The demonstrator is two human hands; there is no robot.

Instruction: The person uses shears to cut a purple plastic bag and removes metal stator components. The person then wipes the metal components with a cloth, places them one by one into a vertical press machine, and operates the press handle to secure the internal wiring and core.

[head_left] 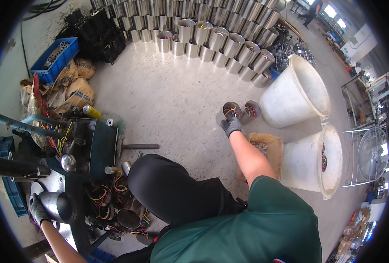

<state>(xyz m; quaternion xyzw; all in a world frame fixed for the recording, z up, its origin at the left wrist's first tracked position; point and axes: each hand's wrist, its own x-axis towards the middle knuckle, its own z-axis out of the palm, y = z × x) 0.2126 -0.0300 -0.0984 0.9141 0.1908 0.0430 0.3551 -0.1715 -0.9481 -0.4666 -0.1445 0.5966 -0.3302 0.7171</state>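
Observation:
My left hand (39, 210), in a grey glove, is closed around the end of a smooth metal cylinder (57, 206) on the bench press at lower left. My right arm is stretched out to the floor at centre right. There my gloved right hand (231, 126) grips the near edge of a motor stator (231, 109) with red, yellow and black wires. Its fingertips are partly hidden against the stator. A second wired stator (251, 109) stands just right of it.
Two large white tubs (286, 98) and a cardboard box (273, 147) stand right of my arm. Stacked metal cylinders (218, 38) line the back. A blue crate (56, 81) and paper sacks (78, 92) lie far left. Wired stators (102, 197) and a hammer (137, 147) lie near my knee.

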